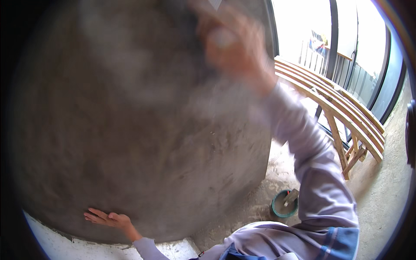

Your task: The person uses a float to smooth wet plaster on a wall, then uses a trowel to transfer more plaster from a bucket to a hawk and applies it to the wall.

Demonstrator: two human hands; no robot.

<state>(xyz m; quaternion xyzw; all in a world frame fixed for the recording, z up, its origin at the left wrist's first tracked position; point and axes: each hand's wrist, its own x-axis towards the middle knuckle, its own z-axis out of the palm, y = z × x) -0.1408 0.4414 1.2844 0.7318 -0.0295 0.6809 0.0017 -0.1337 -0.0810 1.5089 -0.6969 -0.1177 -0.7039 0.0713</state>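
A broad grey wall point(143, 143) of damp-looking plaster or cement fills most of the view. My left hand point(110, 220) is low on the left, open, its fingers stretched out against the wall near its lower edge. High up, my right hand point(234, 47) is raised at the end of a long grey-lilac sleeve and smeared by motion. Its fingers look curled round something. A dark, flat blur lies beside them against the wall, too smeared to name, and a small pale corner shows at the top edge.
A slatted wooden bench or trestle point(333, 104) stands at the right before tall dark-framed glass panes point(342, 43). A round green tub point(284, 212) with a block-like piece in it sits on the concrete floor point(372, 195). White surface point(177, 249) borders the wall's foot.
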